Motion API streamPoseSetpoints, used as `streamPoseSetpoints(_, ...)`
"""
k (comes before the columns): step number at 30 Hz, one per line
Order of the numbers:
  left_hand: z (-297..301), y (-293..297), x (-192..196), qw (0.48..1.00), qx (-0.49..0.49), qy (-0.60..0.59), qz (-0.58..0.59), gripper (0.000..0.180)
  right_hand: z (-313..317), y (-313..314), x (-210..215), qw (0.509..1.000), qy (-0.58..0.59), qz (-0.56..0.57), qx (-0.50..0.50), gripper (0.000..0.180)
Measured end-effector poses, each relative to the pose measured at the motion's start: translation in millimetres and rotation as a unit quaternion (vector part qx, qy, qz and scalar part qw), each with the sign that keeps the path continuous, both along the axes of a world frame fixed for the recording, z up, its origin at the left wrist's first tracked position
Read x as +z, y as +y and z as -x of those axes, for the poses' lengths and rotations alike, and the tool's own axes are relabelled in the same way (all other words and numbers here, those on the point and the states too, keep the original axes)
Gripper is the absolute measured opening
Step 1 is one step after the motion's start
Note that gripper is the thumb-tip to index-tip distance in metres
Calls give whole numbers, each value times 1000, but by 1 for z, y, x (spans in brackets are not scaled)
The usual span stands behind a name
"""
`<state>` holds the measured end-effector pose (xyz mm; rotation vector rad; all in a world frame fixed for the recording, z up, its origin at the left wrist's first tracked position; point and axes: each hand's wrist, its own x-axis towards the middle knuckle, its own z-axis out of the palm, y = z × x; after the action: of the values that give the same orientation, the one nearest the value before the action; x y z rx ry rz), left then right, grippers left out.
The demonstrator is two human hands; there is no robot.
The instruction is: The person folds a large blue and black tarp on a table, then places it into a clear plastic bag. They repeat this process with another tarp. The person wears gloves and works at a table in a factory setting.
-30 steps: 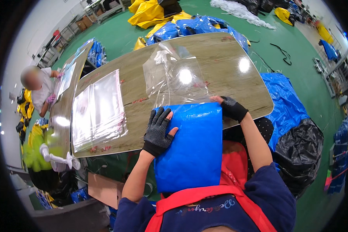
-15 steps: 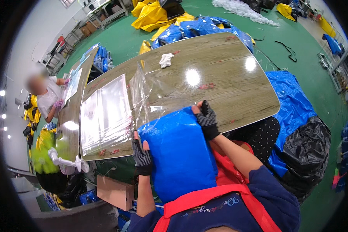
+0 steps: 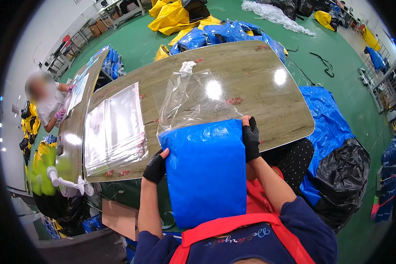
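A folded blue plastic sheet (image 3: 207,171) stretches from my lap to the near table edge, held at both sides. At its far left side my left hand (image 3: 156,166), in a black fingerless glove, grips the edge, thumb on top. My right hand (image 3: 251,140), gloved the same way, is closed on the far right corner. Beyond the blue sheet's far edge, a clear plastic bag (image 3: 187,103) spreads over the tabletop. Whether the blue sheet lies inside that bag or beneath it, I cannot tell. Left of it lies a stack of clear bags (image 3: 114,127).
The wood-patterned table (image 3: 273,105) has a crumpled white scrap (image 3: 188,67) near its far side. A small white fan (image 3: 64,180) with blurred green blades stands at the left, by a cardboard box (image 3: 119,218). Across the left table, a person (image 3: 48,99) handles sheets. Blue and black bags (image 3: 343,167) lie at right.
The blue sheet has been straightened and its far edge levelled. My right hand has moved right, my left slightly left. The clear bag has flattened and spread toward the white scrap.
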<state>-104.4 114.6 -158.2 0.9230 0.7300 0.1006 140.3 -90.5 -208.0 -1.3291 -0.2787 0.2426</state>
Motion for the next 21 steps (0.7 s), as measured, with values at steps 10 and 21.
streamPoseSetpoints(10,9,0,-52,983,73,5,-170,33,-28,17,67,919,-124,270,258,58)
streamPoseSetpoints(21,-7,-15,-25,985,86,-19,-147,34,-84,4,31,940,32,54,336,35)
